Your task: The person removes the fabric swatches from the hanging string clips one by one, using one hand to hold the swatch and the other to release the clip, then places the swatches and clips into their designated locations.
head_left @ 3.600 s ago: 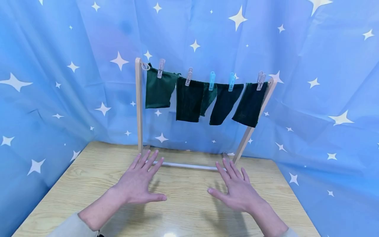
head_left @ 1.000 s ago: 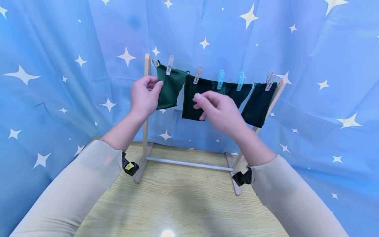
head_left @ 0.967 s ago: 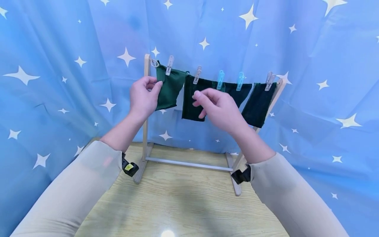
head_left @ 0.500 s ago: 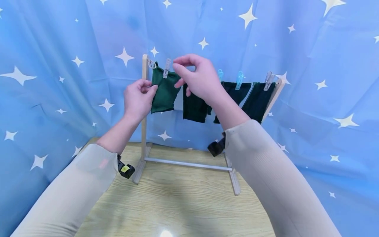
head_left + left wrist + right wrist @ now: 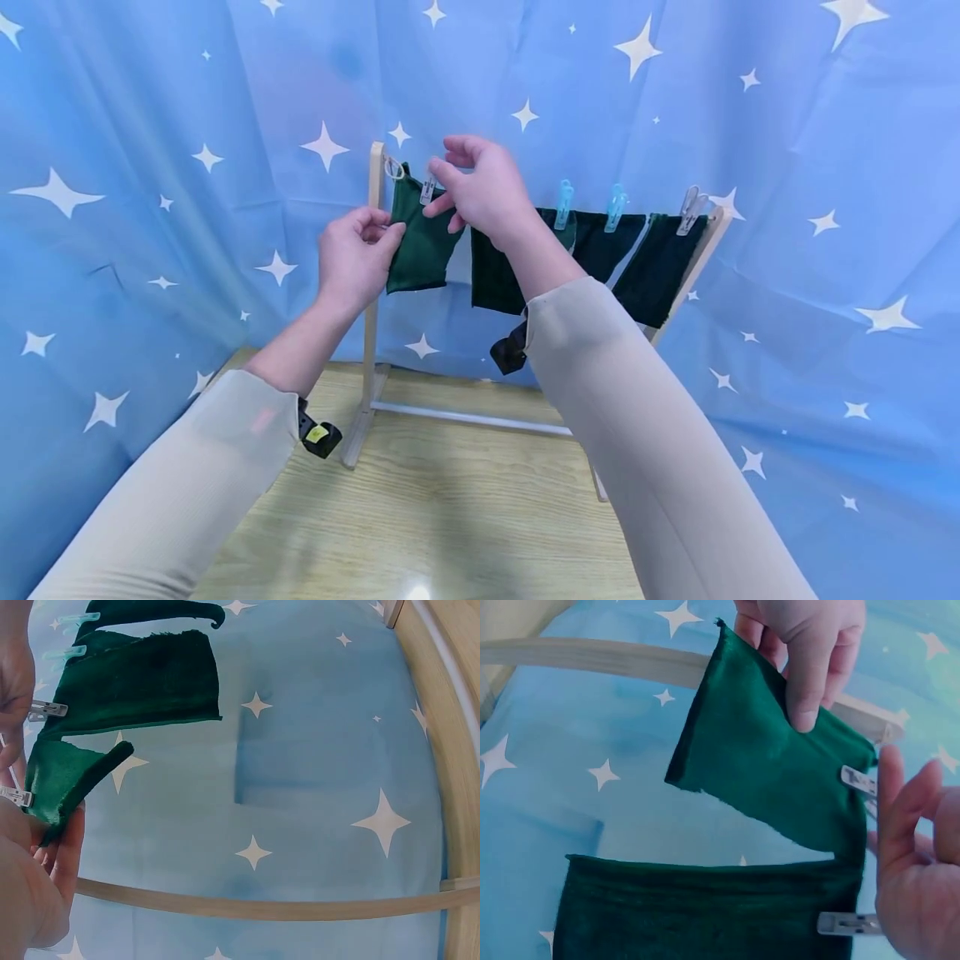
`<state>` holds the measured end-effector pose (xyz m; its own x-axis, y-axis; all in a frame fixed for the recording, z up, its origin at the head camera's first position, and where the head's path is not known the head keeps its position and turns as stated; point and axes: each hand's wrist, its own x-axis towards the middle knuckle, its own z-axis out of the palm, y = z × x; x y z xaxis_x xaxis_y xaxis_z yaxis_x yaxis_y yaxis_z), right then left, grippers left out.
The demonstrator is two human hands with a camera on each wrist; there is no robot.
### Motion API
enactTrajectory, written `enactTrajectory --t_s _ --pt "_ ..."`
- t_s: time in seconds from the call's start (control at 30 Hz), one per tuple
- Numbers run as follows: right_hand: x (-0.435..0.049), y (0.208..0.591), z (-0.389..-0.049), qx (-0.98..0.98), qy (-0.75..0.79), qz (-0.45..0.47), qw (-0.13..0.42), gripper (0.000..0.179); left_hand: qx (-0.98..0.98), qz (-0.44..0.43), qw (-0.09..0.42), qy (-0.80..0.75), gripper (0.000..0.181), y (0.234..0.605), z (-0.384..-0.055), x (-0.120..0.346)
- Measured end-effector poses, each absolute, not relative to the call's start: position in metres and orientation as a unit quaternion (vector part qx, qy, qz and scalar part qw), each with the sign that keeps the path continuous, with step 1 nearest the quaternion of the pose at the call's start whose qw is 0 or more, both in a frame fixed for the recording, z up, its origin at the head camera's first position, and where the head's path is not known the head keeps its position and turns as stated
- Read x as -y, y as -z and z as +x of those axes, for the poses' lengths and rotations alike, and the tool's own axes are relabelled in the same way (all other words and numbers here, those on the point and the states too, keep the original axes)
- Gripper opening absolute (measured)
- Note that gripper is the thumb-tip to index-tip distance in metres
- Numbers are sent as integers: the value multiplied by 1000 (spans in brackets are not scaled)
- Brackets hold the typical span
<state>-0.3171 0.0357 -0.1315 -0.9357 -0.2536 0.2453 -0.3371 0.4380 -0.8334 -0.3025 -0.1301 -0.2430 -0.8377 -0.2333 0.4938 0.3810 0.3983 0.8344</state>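
Note:
My left hand [image 5: 352, 258] pinches the left edge of a green velvet cloth [image 5: 423, 242] that hangs from the line of a small wooden rack [image 5: 371, 333]. The right wrist view shows the left thumb flat on the front of this cloth [image 5: 757, 742], its other fingers behind. My right hand [image 5: 483, 183] has thumb and fingers around the upper end of the clear clothespin [image 5: 427, 190] clipped to the cloth's top edge. The thumb covers the clothespin's handle in the head view. In the left wrist view the same clothespin [image 5: 15, 796] lies between both hands.
Darker green cloths [image 5: 491, 271] hang farther along the line under blue clothespins [image 5: 564, 204] and a clear pair [image 5: 692, 212] at the right. A white crossbar [image 5: 465, 417] joins the rack's feet above the wooden table [image 5: 405, 517]. A starry blue curtain [image 5: 300, 83] stands behind.
Both hands have risen from over the table to the rack. The left hand pinches the leftmost cloth, and the right has moved up and left to its clothespin.

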Motion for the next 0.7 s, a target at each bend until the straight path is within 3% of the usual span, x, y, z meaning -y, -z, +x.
enactTrajectory --t_s 0.7 --pt "-32 142 -306 844 -499 172 89 46 769 -60 261 581 34 245 -299 132"
